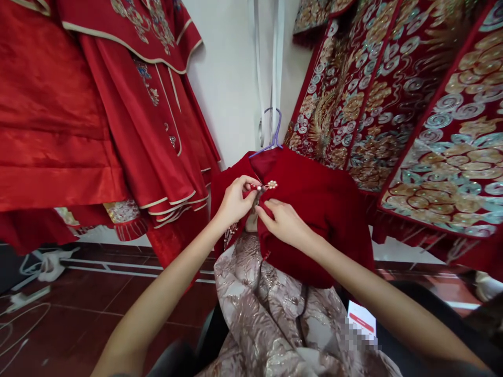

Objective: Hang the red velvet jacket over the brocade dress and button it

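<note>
A dark red jacket (pixel 310 204) hangs in front of me on a purple hanger (pixel 279 131). Its collar is parted over the red lining. Near the neck, a gold-and-pearl flower clasp (pixel 271 185) shows on the jacket's right front edge. My left hand (pixel 238 201) pinches the red edge beside this clasp, thumb and forefinger together at a small pearl piece. Lower down, my right hand (pixel 283 221) grips the opposite front edge of the jacket, fingers folded over the cloth. Below the jacket hangs a silvery-pink brocade skirt (pixel 271 309).
Red garments with cream trim (pixel 133 104) hang at left. Heavily embroidered red-and-gold garments (pixel 393 115) hang at right. White straps (pixel 267 63) run down the wall to the hanger. A white power strip (pixel 27 299) and cables lie on the tiled floor. A white tag (pixel 362 318) sits by my right forearm.
</note>
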Demonstrator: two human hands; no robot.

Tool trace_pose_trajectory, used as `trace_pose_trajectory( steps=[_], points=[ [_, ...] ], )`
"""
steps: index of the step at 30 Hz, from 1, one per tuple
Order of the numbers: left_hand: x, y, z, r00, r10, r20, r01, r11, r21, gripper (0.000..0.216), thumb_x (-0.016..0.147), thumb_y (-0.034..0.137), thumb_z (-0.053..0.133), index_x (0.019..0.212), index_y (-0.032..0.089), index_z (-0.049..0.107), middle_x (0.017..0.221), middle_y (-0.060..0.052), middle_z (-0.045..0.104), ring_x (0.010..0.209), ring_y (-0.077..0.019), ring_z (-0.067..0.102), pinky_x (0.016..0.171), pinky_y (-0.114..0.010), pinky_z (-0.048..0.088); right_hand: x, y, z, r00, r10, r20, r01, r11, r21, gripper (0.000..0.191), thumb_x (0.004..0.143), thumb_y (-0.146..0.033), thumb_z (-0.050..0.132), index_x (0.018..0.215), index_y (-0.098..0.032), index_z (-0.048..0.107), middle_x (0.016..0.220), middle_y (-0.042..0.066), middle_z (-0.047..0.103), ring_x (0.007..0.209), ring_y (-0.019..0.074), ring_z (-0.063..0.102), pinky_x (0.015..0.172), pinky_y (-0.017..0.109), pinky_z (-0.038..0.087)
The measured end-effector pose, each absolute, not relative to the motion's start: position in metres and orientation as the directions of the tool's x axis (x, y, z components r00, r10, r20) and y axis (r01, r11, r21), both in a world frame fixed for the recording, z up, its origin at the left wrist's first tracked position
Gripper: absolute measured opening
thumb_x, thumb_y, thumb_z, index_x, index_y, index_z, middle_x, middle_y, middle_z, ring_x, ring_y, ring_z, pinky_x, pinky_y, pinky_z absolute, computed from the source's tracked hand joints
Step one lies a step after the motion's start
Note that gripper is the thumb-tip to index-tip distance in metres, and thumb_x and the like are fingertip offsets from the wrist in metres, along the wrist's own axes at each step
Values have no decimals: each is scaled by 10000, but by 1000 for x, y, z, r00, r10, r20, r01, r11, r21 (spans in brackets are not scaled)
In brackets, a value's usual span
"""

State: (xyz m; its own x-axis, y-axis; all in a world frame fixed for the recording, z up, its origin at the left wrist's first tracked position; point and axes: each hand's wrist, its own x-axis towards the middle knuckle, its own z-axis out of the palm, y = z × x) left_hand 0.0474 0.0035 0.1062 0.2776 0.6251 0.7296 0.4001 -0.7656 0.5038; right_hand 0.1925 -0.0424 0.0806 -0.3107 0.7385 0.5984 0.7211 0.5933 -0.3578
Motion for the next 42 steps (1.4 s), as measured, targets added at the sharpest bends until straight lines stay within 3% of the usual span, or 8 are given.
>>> trace_pose_trajectory(
  steps=[4,8,12,16,19,31,36,42],
  points=[
    [36,9,88,190,681,707,532,-677,509,272,753,114,558,1009,202,536,830,-11,571,749,-136,557,735,-282,444,216,-33,74,-119,646,754,685,603,-408,135,817,-308,571,874,-211,496,1021,100,485,899,216,587,801,373,518],
    [31,10,75,155,684,712,617,-630,471,289,759,133,577,1030,203,504,885,-36,587,807,-165,582,760,-314,451,228,-12,71,1,610,792,518,677,-522,377,741,-307,636,1046,-203,441,1136,113,446,936,198,576,731,349,552],
    [33,16,74,193,676,711,600,-655,460,235,782,141,576,994,212,506,886,-38,621,818,-170,608,765,-314,466,231,9,77,22,683,730,464,640,-613,539,770,-411,624,1214,-176,430,1028,91,550,816,177,598,634,309,548],
    [52,12,80,190,638,746,541,-703,462,193,810,156,581,983,221,526,920,-42,652,866,-173,625,800,-314,477,231,22,84,21,724,690,633,525,-570,301,787,-301,613,1049,-154,618,917,83,622,724,163,605,745,351,540],
    [73,3,82,191,601,777,476,-748,462,208,834,174,576,1028,233,529,954,-48,658,885,-169,632,808,-305,485,232,26,84,20,771,637,648,475,-595,177,778,-176,587,931,-148,671,901,81,660,729,158,631,787,339,535],
    [83,15,67,79,624,778,494,-702,513,234,828,159,568,1041,222,493,898,-20,645,827,-147,632,782,-274,491,246,15,75,-62,771,634,249,627,-738,258,794,-363,637,968,-173,618,917,67,677,802,172,663,682,320,602],
    [82,15,67,113,616,779,489,-717,496,232,829,134,541,1020,228,449,965,-38,640,878,-161,637,795,-285,491,241,8,77,-80,748,659,240,656,-716,231,815,-361,621,961,-182,629,927,61,681,819,175,666,680,316,607],
    [78,17,73,198,640,742,511,-714,479,263,793,100,526,1008,223,436,952,-36,634,844,-163,633,772,-287,484,239,-1,80,-84,623,777,429,727,-536,199,878,-319,540,1004,-195,632,996,77,655,865,178,642,665,293,581]
  ],
)
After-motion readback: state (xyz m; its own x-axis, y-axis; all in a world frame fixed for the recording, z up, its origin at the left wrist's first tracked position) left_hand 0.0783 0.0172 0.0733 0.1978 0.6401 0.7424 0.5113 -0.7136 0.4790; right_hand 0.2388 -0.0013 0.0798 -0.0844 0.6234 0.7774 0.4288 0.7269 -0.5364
